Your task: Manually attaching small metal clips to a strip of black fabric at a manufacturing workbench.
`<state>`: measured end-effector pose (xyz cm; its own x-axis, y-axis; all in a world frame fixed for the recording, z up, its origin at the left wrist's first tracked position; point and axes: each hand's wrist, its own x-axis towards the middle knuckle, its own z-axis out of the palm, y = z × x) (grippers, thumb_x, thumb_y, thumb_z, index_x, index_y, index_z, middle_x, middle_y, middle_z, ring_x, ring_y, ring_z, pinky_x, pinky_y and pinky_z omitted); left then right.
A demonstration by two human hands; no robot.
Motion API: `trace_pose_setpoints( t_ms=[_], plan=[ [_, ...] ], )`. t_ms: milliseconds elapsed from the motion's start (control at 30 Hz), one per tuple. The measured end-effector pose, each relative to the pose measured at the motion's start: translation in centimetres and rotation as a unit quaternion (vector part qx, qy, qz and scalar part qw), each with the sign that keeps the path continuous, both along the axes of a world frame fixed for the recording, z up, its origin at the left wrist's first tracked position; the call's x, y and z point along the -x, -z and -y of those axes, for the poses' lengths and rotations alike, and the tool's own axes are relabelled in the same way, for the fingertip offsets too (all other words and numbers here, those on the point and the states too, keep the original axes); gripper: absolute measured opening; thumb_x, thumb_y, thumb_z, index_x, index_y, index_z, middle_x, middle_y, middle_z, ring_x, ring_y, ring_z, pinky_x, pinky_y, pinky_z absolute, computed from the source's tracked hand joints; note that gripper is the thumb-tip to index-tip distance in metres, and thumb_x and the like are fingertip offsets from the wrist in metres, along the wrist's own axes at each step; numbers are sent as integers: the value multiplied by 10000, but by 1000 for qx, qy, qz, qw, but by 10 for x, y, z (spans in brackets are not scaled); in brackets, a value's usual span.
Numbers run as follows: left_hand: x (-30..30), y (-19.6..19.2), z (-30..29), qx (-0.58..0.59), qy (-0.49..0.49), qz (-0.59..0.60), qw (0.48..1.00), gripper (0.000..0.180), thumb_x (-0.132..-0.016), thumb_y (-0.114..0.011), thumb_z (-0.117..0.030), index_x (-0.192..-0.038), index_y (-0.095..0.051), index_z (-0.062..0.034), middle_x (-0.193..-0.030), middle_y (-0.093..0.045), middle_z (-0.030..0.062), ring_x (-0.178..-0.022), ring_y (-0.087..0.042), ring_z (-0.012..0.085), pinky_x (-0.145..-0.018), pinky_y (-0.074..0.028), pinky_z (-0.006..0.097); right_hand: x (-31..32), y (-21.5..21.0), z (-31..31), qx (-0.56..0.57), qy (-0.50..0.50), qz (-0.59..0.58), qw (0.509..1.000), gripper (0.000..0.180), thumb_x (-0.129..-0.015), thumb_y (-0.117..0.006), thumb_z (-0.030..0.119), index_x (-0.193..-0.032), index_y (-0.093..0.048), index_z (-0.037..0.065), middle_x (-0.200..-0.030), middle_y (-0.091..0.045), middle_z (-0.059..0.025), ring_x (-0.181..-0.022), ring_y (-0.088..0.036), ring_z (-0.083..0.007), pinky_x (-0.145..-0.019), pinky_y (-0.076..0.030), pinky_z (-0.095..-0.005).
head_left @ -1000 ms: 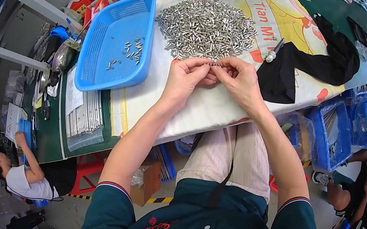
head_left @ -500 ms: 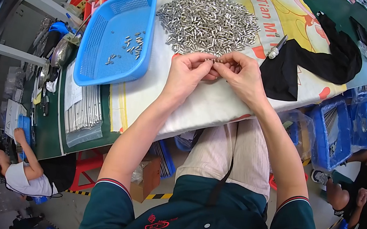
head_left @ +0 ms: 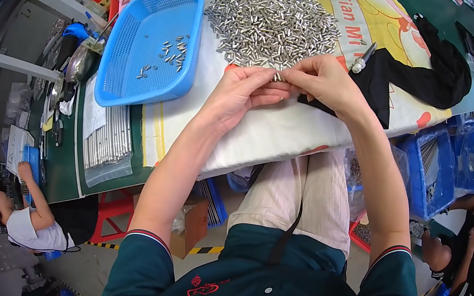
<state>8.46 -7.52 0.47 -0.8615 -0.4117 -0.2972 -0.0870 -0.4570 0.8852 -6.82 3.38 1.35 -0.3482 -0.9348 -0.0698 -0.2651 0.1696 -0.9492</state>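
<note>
My left hand [head_left: 244, 92] and my right hand [head_left: 328, 86] meet at the near edge of a large heap of small silvery metal pins [head_left: 275, 27]. A few short metal pins [head_left: 277, 77] show between the fingertips, pinched by my left thumb and forefinger. My right thumb and forefinger close on the same little pieces from the other side; exactly which piece each one grips cannot be told. To the left of the heap stands a blue perforated plastic basket [head_left: 146, 19], with several loose pins [head_left: 174, 54] scattered on its bottom.
A printed white cloth [head_left: 277, 126] covers the tabletop. Right of the heap lie a black cloth [head_left: 431, 79] and a small pointed tool [head_left: 364, 58]. Bagged metal rods [head_left: 109, 140] rest at the left edge. Blue crates [head_left: 428, 172] stand at right; people sit on both sides.
My right hand has turned and drawn slightly up and right, its fingers curling less under. My left fingers have spread below the pinch. More of the pins between my fingertips now shows.
</note>
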Motion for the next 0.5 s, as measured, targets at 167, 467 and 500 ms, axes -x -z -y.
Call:
trace_pose_setpoints(
  t_ms=[167, 467, 500],
  plan=[
    [-1, 0, 2, -50, 4, -10, 999, 263, -924, -498, -160, -1019, -568, 75, -945, -642, 207, -856, -659, 233, -750, -561, 270, 3, -7, 2, -56, -22, 51, 997, 295, -779, -667, 284, -751, -673, -10, -654, -610, -37, -579, -532, -85, -493, -426, -226],
    [-2, 0, 3, -97, 8, -21, 995, 250, -923, -471, -114, -1048, -525, 96, -1056, -588, 270, -909, -641, 282, -795, -557, 294, 2, -5, 4, -67, -8, 69, 995, 241, -809, -640, 218, -694, -637, 6, -585, -551, -6, -499, -456, -47, -446, -353, -190],
    [-2, 0, 4, -108, 15, -30, 994, 249, -922, -469, -111, -1046, -522, 98, -1066, -579, 284, -919, -637, 290, -799, -557, 296, 4, -3, 4, -63, -3, 85, 994, 236, -811, -630, 211, -694, -638, 6, -586, -553, -8, -499, -458, -49, -448, -358, -191]
  ],
)
